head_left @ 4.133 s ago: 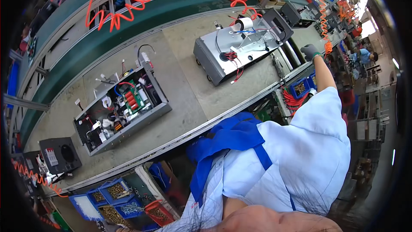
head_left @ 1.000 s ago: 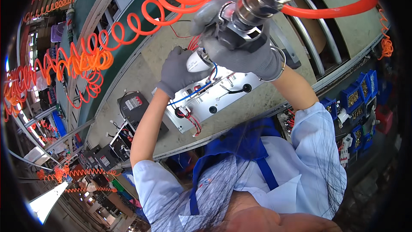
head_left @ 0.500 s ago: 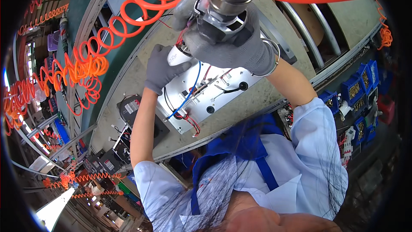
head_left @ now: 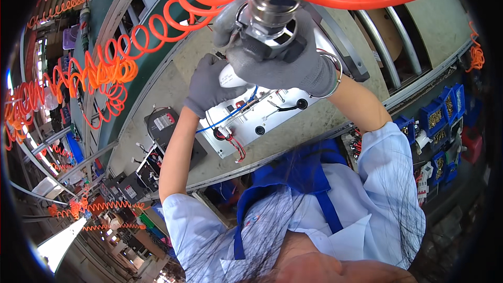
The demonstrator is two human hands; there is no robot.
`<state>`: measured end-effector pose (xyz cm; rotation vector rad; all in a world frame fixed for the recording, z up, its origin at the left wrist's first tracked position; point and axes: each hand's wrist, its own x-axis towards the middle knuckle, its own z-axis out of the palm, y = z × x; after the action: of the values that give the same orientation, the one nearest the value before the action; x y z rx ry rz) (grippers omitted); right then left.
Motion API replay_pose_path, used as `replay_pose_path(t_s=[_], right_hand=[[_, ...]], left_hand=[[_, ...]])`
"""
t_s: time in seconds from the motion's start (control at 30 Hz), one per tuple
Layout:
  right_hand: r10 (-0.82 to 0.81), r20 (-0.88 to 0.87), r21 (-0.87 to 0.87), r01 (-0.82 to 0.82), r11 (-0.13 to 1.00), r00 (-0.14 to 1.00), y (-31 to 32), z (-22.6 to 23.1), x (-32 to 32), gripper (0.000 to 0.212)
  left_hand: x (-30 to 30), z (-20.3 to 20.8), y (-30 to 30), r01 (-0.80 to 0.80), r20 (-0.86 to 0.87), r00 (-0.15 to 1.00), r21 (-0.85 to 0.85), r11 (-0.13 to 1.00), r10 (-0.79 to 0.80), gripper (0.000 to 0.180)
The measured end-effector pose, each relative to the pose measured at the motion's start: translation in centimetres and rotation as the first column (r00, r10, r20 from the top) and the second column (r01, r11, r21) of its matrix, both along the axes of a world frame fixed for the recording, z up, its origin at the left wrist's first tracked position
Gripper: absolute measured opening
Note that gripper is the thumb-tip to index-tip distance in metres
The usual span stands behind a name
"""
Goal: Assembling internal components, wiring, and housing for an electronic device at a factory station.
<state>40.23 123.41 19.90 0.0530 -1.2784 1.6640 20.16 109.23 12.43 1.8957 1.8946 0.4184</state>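
Note:
Gloved in grey, my right hand is wrapped round a metal-bodied air driver with a red-orange coiled hose; its lower end is hidden behind the hand. My left hand grips a white cylindrical part, which lies tilted just under my right hand. Beneath both hands is a silver metal plate on the bench. A blue wire crosses its left part, and red wires trail at its near edge. Short black leads and round black grommets also sit on the plate.
A black box with a label stands left of the plate. Metal rollers lie at the far right. Blue bins of small hardware line the right side. Orange coiled hoses hang on the left.
The white cylinder has tilted and shifted slightly right. My left hand has moved right with it, and the driver in my right hand has dipped slightly nearer.

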Motion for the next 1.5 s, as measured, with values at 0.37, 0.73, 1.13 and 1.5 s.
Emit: replay_pose_path(t_s=[0.37, 0.73, 1.13, 1.5], right_hand=[[0.073, 0.170, -0.043, -0.067, 0.997, 0.983, -1.8, -0.7, -1.9, 0.048], [-0.043, 0.198, -0.048, 0.054, 0.997, 0.979, -1.6, -0.8, -2.0, 0.037], [0.073, 0.061, -0.115, -0.066, 0.991, 0.995, -2.6, -1.7, -2.6, 0.035], [0.229, 0.193, 0.101, -0.251, 0.963, 0.954, -2.5, -0.4, -4.0, 0.040]], left_hand=[[-1.5, -1.2, -0.9, -0.091, 0.052, 0.994, -0.059, 0.994, 0.095, 0.100], [5.2, 4.0, 1.5, -0.315, -0.458, 0.870, -0.228, 0.921, 0.184, 0.084], [5.0, -0.1, 0.4, -0.380, -0.296, 0.897, -0.132, 0.916, 0.330, 0.070], [3.9, -0.7, -0.1, -0.051, -0.236, 0.967, 0.197, 0.979, 0.098, 0.058]])
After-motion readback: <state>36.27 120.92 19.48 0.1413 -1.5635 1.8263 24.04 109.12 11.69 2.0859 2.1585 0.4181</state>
